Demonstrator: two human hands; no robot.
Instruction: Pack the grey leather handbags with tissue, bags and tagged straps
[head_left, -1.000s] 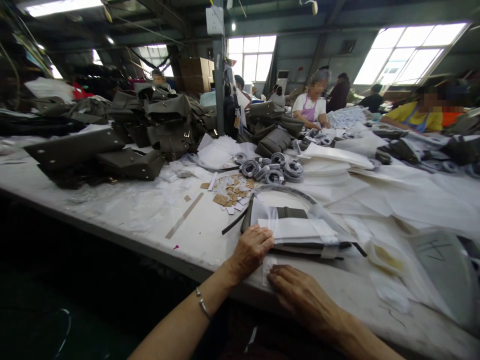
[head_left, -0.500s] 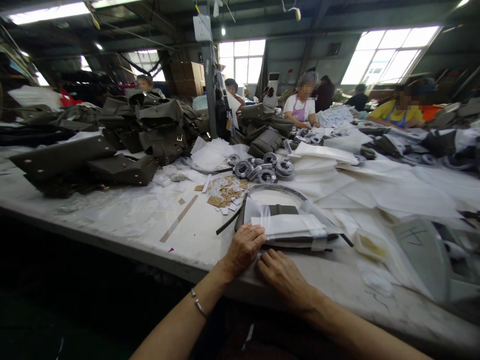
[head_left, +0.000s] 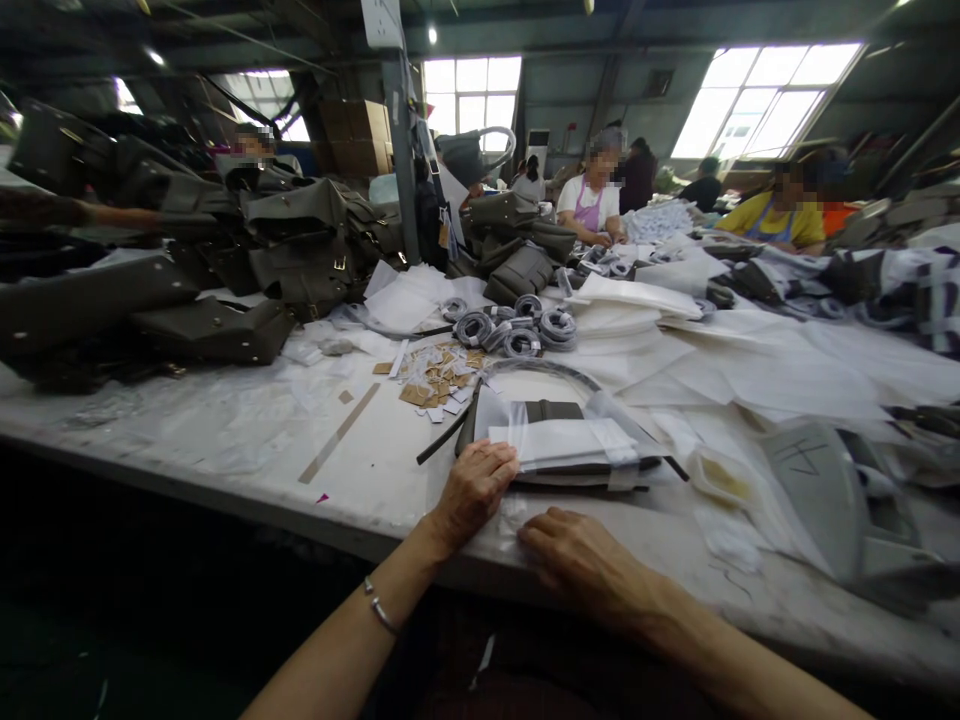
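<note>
A dark olive handbag (head_left: 553, 410) lies flat in front of me, with white wrapping sheets (head_left: 570, 443) banded across it by clear strips. Its looped handle (head_left: 564, 369), wrapped in clear film, arches behind. My left hand (head_left: 480, 485) is closed over the bag's near left corner, fingers together and thumb hidden. Close to the table edge, my right hand (head_left: 581, 548) has curled fingers, with its fingertips at some crinkled clear plastic (head_left: 511, 515) that reaches toward the left hand. The exact pinch is hard to see.
Cardboard tags (head_left: 441, 385) and coiled, wrapped straps (head_left: 517, 328) lie behind the bag. Dark bags (head_left: 300, 240) are heaped at left. White sheets (head_left: 780, 365) spread to the right, near a plastic tray (head_left: 721, 478) and a grey marked piece (head_left: 810, 490). A post (head_left: 399, 160) stands behind; co-workers sit beyond.
My right hand has shifted slightly away from the left hand, and crinkled clear plastic now shows between them. The view has turned a little. At far left, another person's arm reaches the bag pile.
</note>
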